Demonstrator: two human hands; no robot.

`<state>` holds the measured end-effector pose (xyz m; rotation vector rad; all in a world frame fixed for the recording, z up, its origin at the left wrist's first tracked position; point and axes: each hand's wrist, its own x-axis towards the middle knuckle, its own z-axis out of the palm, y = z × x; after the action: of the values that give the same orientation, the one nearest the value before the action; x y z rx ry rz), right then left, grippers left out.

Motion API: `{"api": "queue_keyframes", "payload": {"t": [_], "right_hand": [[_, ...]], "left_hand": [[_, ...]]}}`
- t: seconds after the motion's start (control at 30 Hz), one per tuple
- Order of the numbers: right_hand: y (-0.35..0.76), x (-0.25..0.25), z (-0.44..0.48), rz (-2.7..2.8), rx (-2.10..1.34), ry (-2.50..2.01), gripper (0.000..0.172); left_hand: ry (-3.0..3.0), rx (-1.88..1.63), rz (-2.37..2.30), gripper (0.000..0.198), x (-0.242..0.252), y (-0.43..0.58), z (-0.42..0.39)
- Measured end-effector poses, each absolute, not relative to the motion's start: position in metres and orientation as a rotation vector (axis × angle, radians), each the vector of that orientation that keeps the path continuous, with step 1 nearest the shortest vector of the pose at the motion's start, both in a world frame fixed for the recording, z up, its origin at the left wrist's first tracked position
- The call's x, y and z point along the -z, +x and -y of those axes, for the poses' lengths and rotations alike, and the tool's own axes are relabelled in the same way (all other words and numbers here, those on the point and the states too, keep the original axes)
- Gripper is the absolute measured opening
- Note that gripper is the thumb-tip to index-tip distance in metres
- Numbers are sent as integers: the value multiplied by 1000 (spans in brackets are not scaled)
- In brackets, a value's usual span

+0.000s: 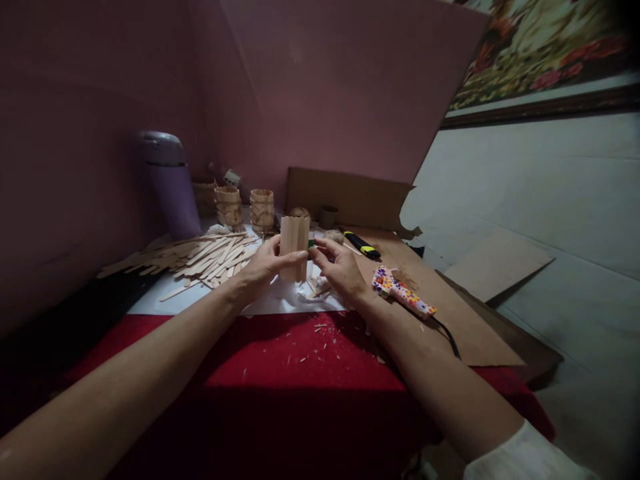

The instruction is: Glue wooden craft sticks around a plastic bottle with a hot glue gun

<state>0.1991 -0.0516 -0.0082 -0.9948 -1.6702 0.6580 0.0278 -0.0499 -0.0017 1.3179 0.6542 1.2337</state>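
An upright holder made of flat wooden craft sticks stands in my left hand, with the thumb across its front and the fingers behind. At its right side is my right hand, fingers bent and pinched round a small green object, mostly hidden, too small to name. Beneath both hands lie a crumpled white scrap and broken stick pieces on a white sheet. To the left spreads a pile of loose craft sticks.
Behind stand stick cups with twisted trim and a purple flask. On the right, a brown board carries a flower-patterned glue gun with a black cord and a yellow-black utility knife. Red cloth covers the front, strewn with splinters.
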Motion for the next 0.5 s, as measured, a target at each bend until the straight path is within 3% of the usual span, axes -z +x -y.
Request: {"api": "queue_keyframes", "payload": {"t": [0.5], "right_hand": [[199, 3, 59, 1718, -285, -868, 29]], "left_hand": [[1056, -1163, -591, 30, -9, 23, 55]]}}
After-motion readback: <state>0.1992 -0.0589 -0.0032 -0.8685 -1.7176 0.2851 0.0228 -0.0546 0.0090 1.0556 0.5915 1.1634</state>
